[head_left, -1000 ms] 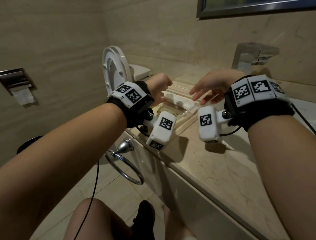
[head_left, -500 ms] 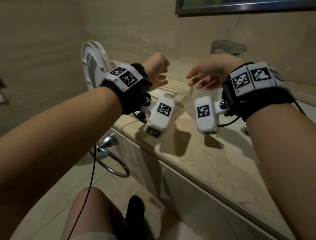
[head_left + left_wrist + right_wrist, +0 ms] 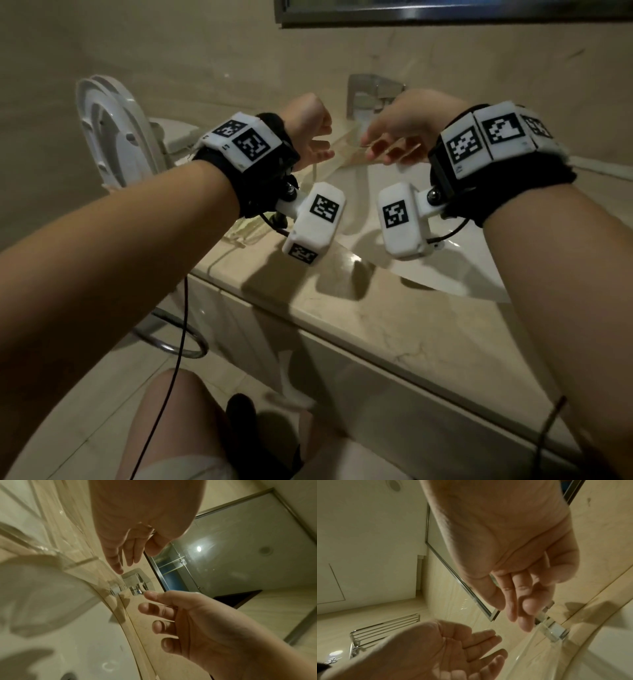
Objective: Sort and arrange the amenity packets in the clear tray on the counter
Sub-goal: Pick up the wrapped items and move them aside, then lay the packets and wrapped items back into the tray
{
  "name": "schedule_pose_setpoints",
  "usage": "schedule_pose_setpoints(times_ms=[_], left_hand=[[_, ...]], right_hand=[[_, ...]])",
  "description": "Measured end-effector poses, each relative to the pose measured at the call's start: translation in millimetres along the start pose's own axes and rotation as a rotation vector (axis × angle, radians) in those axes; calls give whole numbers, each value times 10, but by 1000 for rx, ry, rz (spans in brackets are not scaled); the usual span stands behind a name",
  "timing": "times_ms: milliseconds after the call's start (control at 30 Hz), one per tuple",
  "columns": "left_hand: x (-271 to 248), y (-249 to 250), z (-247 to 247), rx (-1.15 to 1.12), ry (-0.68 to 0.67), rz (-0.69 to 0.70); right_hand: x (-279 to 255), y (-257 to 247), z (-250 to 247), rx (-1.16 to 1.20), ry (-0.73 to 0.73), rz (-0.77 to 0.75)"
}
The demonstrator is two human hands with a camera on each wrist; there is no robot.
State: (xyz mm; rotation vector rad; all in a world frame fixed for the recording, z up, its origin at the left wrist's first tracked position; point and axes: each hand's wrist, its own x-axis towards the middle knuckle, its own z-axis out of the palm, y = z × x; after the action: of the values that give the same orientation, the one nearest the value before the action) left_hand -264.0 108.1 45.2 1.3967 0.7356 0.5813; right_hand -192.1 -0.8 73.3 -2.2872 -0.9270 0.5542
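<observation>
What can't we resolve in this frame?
- Amenity packets: none discernible in any view.
- Clear tray: head view, mostly behind the left hand's wrist gear.
- Right hand: fingers extended; blur hides any contact.
- Faucet: head view, partly behind the right hand.

Both hands (image 3: 310, 132) now off tray.

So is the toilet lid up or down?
Up. The white plastic toilet lid stands upright against the cistern, left of the beige marble counter.
</observation>
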Motion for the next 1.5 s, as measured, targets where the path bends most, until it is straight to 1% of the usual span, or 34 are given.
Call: schedule_pose_setpoints(times_ms=[67, 133, 200, 267, 367, 500, 600, 800, 967, 1067, 1167, 1233, 1300, 1400, 1500], left_hand=[[6, 4, 129, 18, -43, -3], [-11, 12, 276, 65, -92, -15], [-46, 15, 432, 100, -141, -25], [-77, 22, 590, 106, -181, -29], [-130, 49, 850, 94, -227, -20], [-217, 49, 1183, 80, -306, 6], [-300, 43, 1392, 85, -344, 19], [-408, 20, 1736, 134, -354, 21], [-403, 1, 2020, 253, -391, 65], [-360, -34, 2185, 324, -436, 47], [-308, -111, 2358, 400, -454, 49], [-262, -144, 2475, 453, -470, 79], [-219, -135, 2581, 555, -477, 147], [-142, -82, 2744, 744, -476, 327], [-63, -59, 2912, 988, -484, 522]], right_hand=[[-50, 99, -80, 20, 65, 4], [-118, 197, -168, 61, 160, 9], [-162, 319, -265, 42, 236, 13], [-216, 433, -343, 33, 263, 27], [-292, 610, -454, 104, 329, 79], [-369, 829, -612, 135, 395, 130], [-424, 975, -724, 146, 428, 167], [-548, 1295, -950, 154, 470, 233], [-582, 1596, -1077, 148, 457, 292], [-547, 1780, -1179, 170, 436, 324], [-492, 1965, -1279, 234, 462, 348], [-449, 2090, -1338, 304, 504, 353], [-408, 2221, -1399, 426, 553, 350], [-372, 2433, -1511, 614, 610, 356], [-327, 2628, -1622, 757, 727, 362]])
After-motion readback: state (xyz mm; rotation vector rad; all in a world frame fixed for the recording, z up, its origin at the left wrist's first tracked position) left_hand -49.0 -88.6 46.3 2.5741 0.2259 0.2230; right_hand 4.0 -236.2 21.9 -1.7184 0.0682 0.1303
